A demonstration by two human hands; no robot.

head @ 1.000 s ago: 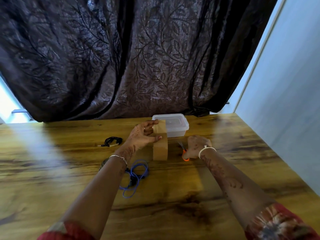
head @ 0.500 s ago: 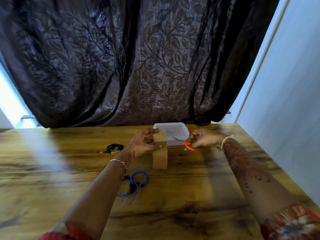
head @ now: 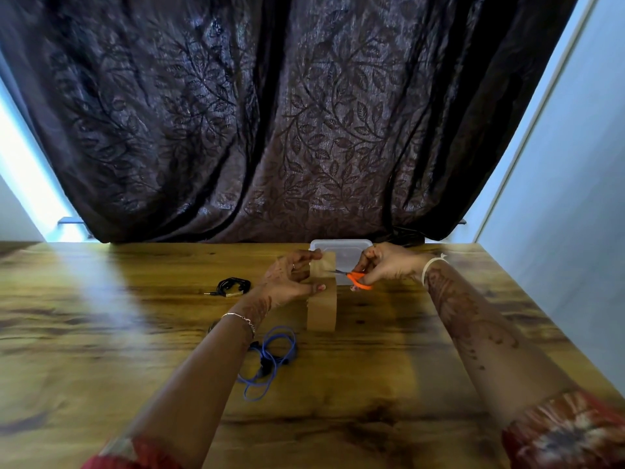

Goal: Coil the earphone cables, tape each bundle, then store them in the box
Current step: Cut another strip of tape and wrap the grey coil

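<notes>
A brown tape roll (head: pixel 322 311) stands on edge on the wooden table (head: pixel 101 333). My left hand (head: pixel 291 279) holds the roll and pinches a pulled-up strip of tape (head: pixel 323 264) above it. My right hand (head: pixel 389 264) grips small orange-handled scissors (head: pixel 358 279), whose blades point left and touch the strip. Loose blue earphones (head: pixel 270 360) lie under my left forearm. A coiled black earphone bundle (head: pixel 231 286) lies to the left. The clear plastic box (head: pixel 341 248) with its lid on sits behind the tape.
A dark leaf-patterned curtain (head: pixel 270 130) hangs right behind the table's far edge. A pale wall (head: pixel 575 198) runs along the table's right side. Bright light falls across the table's left part.
My right hand picked the scissors up off the table and brought them left to the tape strip. The left hand kept holding the roll and strip. The camera tilted up.
</notes>
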